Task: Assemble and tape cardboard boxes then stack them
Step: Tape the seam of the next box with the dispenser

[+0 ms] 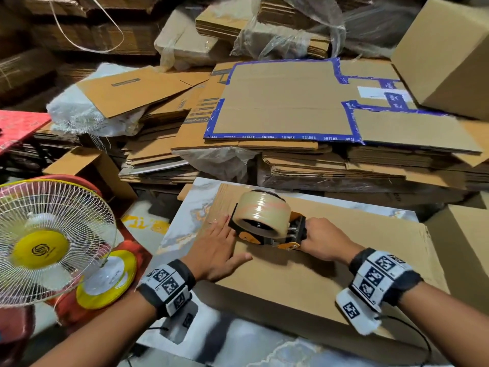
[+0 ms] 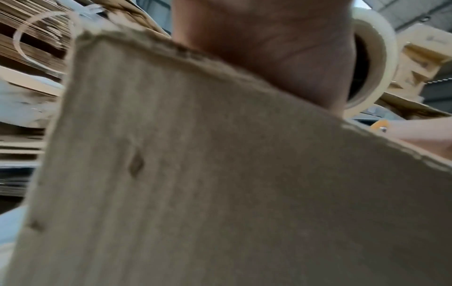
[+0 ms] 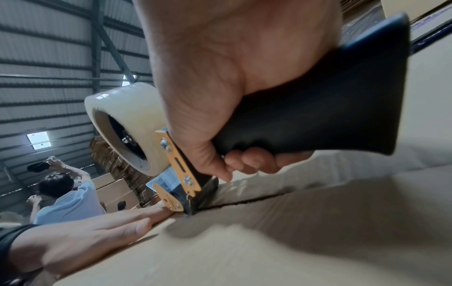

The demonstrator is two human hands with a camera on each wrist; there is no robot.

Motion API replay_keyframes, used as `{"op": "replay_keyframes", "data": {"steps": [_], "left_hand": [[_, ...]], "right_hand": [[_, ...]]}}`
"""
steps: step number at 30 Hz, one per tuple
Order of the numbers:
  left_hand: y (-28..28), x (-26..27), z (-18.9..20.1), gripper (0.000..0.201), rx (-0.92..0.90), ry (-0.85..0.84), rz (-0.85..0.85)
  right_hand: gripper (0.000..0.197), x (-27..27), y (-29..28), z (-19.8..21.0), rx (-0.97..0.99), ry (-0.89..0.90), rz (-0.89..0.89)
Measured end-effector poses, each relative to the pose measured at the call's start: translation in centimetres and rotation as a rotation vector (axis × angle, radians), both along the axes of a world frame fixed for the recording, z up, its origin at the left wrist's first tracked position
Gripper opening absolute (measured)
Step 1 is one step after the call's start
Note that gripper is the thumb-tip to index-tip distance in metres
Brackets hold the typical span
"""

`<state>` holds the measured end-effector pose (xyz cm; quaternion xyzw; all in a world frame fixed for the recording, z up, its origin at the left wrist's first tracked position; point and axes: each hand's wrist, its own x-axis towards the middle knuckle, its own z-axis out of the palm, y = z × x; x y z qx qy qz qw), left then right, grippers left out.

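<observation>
Both hands on cardboard box [image 1: 304, 282], near centre. Right hand [image 1: 324, 239] clenches tape dispenser [image 1: 264, 221] handle, nose on flap seam. Left hand [image 1: 217, 250] flat, fingers straight, pressing left flap.

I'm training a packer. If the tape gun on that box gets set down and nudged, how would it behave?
The tape gun probably tips rather than rolls: its big tape roll sits high above a narrow orange frame. The flared black handle in the right hand looks grippy. It seems rigid and fairly light.
</observation>
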<state>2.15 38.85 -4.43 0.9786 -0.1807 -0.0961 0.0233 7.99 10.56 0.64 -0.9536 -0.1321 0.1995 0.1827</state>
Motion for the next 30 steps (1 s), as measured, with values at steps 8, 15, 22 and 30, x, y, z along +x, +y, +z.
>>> {"op": "replay_keyframes", "data": {"steps": [8,15,22,30], "left_hand": [[-0.5,-0.1,0.7,0.116,0.066,0.082,0.056],[-2.4,-0.9,1.6,0.120,0.143,0.102,0.096],[-11.9,-2.0,0.9,0.098,0.004,0.094,-0.024],[-14.5,-1.6,-0.5,0.092,0.024,-0.007,-0.086]], "right_hand": [[0.014,-0.8,-6.0,0.6,0.003,0.016,0.008],[0.011,-2.7,-13.3,1.0,-0.032,0.030,-0.061],[0.018,-3.0,-13.6,1.2,-0.021,-0.024,-0.018],[0.021,-3.5,-14.1,1.7,0.044,-0.015,0.040]]}}
